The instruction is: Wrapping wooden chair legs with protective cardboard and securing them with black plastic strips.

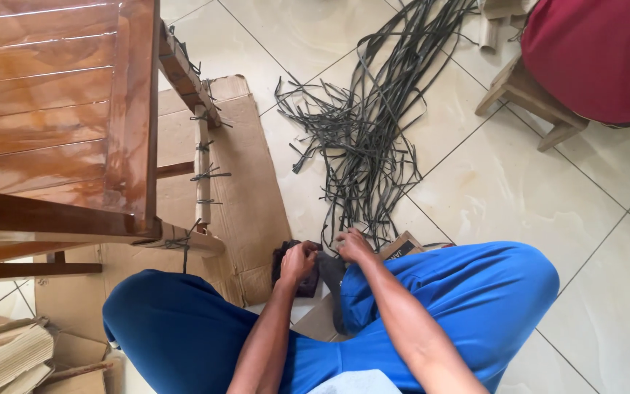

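Note:
I sit cross-legged in blue trousers on a tiled floor. My left hand (299, 260) is closed, with a dark grey strip running from it over a small dark block (286, 255) between my knees. My right hand (352, 244) pinches the near ends of a bundle of long dark grey strips (362, 131) that fans out across the tiles ahead. Just beside the right hand lies a brown cardboard piece (402, 245).
A varnished wooden chair frame (74, 124) lies at left, with dark strips tied along its rail (203, 157), over a flattened cardboard sheet (246, 175). Cardboard scraps (9, 354) sit bottom left. A person in red sits on a wooden stool (530, 98) at top right.

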